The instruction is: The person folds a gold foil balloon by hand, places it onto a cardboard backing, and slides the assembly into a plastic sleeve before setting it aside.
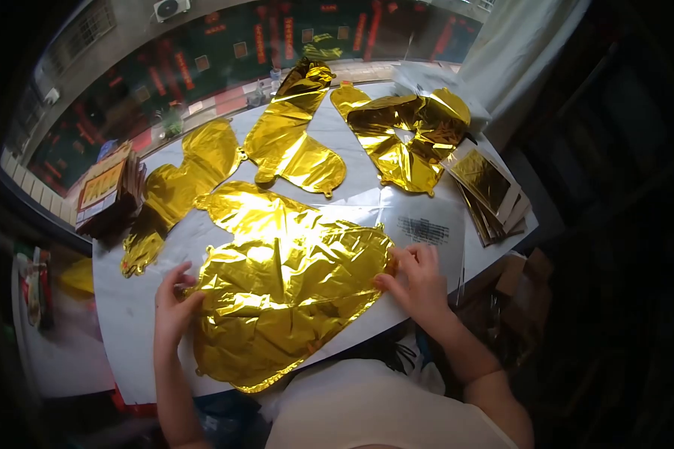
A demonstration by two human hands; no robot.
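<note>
A large, flat gold foil balloon (277, 299) lies crumpled and shiny on the near part of the white table, its near edge close to my body. My left hand (174, 303) pinches its left edge between thumb and fingers. At its right edge, my right hand (419, 286) grips the foil the same way, fingertips partly hidden. Beyond it lie more flat gold foil balloons: one at the left (195, 168), one at the middle back (292, 142) and a ring-like one at the right (389, 146).
A clear plastic bag with printed text (430, 228) lies beside my right hand. Stacked packets (105, 191) stand at the table's left edge, and flat gold-fronted packets (487, 183) at the right. A window runs behind the white table (127, 322); a cardboard box (520, 292) sits below right.
</note>
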